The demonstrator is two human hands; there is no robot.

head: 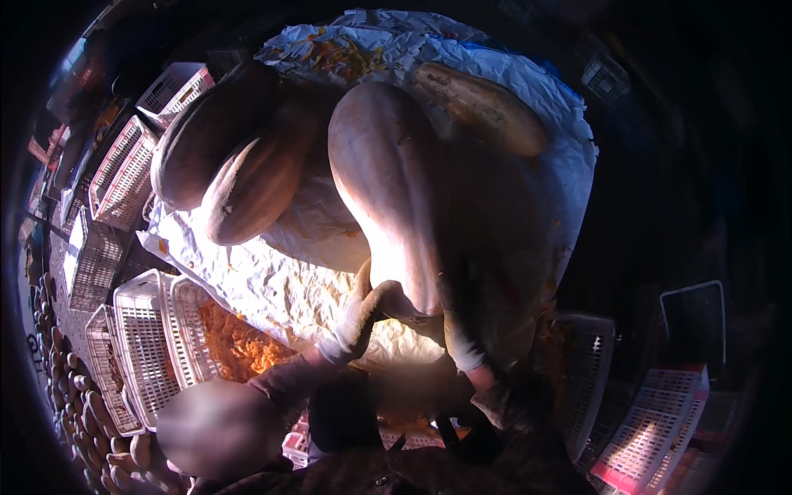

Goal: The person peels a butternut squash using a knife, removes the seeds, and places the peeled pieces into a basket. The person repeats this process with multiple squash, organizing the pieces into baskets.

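A large long-necked pumpkin (387, 148) lies on a crumpled white plastic sheet (297, 278), its narrower end towards me. My left hand (357, 318), in a pale work glove, grips the left side of that near end. My right hand (459, 337), gloved too, is at its right side, with the fingers mostly lost in deep shadow. Bright sunlight falls across the pumpkin's lower part. To its left rest two more pumpkins, a darker one (192, 148) and a ribbed one (247, 192). A further long pumpkin (482, 108) lies at the back right.
Orange shreds (244, 343) fill a white plastic crate (189, 328) at the left. Peelings (343, 55) lie at the sheet's far edge. More crates (124, 173) line the left, near a heap of pumpkins (93, 421). A pink-and-white crate (649, 427) stands at lower right.
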